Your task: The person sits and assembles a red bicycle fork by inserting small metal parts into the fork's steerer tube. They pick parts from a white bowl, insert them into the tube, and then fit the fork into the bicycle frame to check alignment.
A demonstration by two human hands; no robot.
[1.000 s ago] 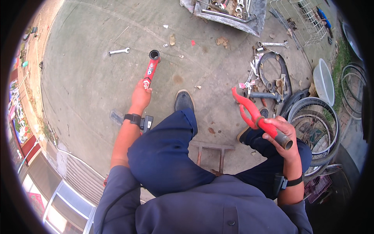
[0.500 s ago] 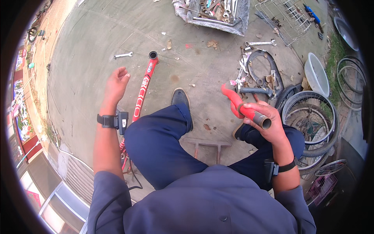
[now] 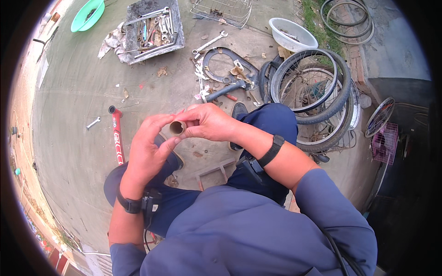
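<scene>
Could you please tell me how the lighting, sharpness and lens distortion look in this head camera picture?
Head view: soft, even daylight with only faint shadows and no glare; the left hand and right hand around the short tube are sharp; fisheye bending curves the concrete ground and stretches the bicycle wheels near the rim; a black vignette rings the frame.

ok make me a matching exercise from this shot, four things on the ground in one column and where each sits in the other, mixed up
Things:
1. green bowl
2. white bowl
3. red frame tube
4. tray of tools

Places:
A. just left of the left hand
B. top left corner of the view
C. beside the stacked bicycle wheels, upper right
D. top centre, right of the green bowl

Pairs: 1-B, 2-C, 3-A, 4-D
</scene>
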